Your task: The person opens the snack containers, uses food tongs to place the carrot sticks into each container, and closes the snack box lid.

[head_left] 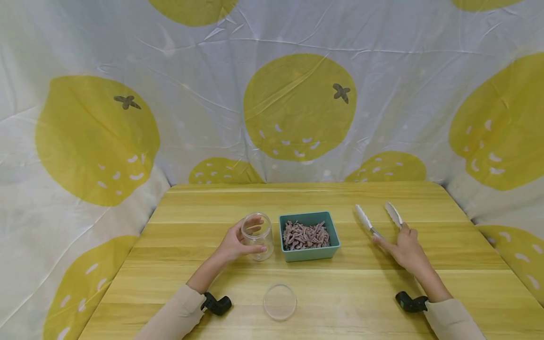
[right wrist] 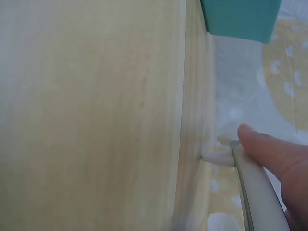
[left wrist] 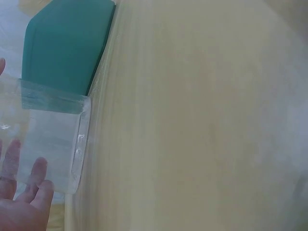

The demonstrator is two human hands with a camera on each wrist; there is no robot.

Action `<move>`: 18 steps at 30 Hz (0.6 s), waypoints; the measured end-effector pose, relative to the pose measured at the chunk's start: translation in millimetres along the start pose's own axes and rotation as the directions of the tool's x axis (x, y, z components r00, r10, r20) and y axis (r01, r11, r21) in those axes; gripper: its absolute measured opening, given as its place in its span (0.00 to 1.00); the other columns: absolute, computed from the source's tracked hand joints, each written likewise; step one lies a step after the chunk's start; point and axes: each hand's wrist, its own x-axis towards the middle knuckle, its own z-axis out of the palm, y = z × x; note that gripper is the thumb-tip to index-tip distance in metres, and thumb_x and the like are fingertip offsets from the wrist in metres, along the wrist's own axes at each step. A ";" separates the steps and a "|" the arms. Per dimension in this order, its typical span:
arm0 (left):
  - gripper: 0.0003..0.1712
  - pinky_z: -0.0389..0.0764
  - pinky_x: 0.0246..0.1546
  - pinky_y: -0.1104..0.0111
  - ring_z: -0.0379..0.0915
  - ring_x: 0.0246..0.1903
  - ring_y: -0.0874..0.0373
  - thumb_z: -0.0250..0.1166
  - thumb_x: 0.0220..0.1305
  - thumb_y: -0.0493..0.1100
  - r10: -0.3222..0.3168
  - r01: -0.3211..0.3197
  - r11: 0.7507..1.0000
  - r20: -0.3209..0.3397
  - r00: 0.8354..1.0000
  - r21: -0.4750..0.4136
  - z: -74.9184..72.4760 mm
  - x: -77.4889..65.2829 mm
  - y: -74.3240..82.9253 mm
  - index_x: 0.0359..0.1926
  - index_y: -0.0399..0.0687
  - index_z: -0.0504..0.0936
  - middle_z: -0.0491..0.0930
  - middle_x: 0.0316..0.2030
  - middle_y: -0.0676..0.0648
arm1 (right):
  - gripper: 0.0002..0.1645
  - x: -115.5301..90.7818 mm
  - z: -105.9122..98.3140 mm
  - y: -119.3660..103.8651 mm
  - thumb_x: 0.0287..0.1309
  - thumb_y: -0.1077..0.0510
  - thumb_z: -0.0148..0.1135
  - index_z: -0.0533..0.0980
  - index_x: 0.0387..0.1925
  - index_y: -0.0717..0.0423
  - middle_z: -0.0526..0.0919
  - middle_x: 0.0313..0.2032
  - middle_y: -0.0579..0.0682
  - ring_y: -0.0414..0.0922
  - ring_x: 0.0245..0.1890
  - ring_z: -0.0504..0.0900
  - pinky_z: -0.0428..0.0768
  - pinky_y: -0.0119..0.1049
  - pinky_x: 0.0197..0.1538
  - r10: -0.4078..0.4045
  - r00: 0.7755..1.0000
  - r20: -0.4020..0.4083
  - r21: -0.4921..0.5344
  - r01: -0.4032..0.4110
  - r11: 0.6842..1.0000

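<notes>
My left hand [head_left: 231, 244] grips a clear, open-topped jar [head_left: 264, 240], thumb on the near side and fingers round the far side. In the left wrist view, fingers show behind the jar's see-through wall [left wrist: 50, 144]. Just right of the jar, a teal rectangular box [head_left: 310, 255] holds a heap of brownish-purple shredded strips [head_left: 305, 235]; they look like shredded meat. My right hand [head_left: 410, 250] holds metal tongs [head_left: 364, 218] with pale tips, their arms spread wide and nothing between them. The tongs' handle [right wrist: 260, 192] lies under my thumb in the right wrist view.
A clear round lid [head_left: 279, 302] lies flat near the front of the wooden table [head_left: 340, 293]. Behind the table and at both sides hangs a white cloth [head_left: 204, 94] printed with yellow fruit. Black wrist cameras [head_left: 216, 304] sit on both forearms.
</notes>
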 end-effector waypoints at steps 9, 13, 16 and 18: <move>0.45 0.61 0.67 0.43 0.62 0.66 0.33 0.78 0.49 0.30 0.008 -0.008 1.000 0.002 1.000 -0.002 -0.4 -0.3 -0.7 0.67 0.40 0.69 0.68 0.66 0.32 | 0.69 0.6 0.6 -1.8 0.62 0.34 0.63 0.41 0.65 0.91 0.59 0.52 0.86 0.69 0.39 0.74 0.77 0.60 0.38 -0.016 0.999 -0.049 -0.044 0.014 0.999; 0.44 0.61 0.67 0.43 0.61 0.66 0.32 0.78 0.50 0.31 0.018 -0.018 1.000 0.009 1.000 -0.006 -0.6 0.5 -2.0 0.67 0.39 0.69 0.67 0.65 0.30 | 0.67 -1.1 -0.6 -1.4 0.62 0.35 0.64 0.43 0.66 0.90 0.61 0.53 0.86 0.68 0.38 0.75 0.77 0.59 0.36 -0.020 0.998 -0.061 -0.039 0.018 0.999; 0.44 0.60 0.67 0.42 0.61 0.66 0.31 0.78 0.50 0.30 0.020 -0.020 1.000 0.012 1.000 -0.012 -0.6 0.1 -1.3 0.67 0.39 0.69 0.67 0.66 0.29 | 0.66 -2.4 -3.3 -1.6 0.63 0.35 0.63 0.43 0.67 0.89 0.60 0.55 0.87 0.73 0.42 0.74 0.77 0.61 0.38 -0.031 0.997 -0.066 -0.040 0.028 0.999; 0.44 0.60 0.67 0.42 0.60 0.66 0.31 0.78 0.49 0.30 0.019 -0.018 1.000 0.011 1.000 -0.013 -0.5 -0.2 -0.5 0.68 0.40 0.69 0.66 0.66 0.29 | 0.66 -3.1 -5.6 -2.1 0.63 0.35 0.63 0.42 0.67 0.88 0.60 0.55 0.87 0.75 0.45 0.73 0.77 0.62 0.39 -0.041 0.997 -0.072 -0.041 0.038 0.998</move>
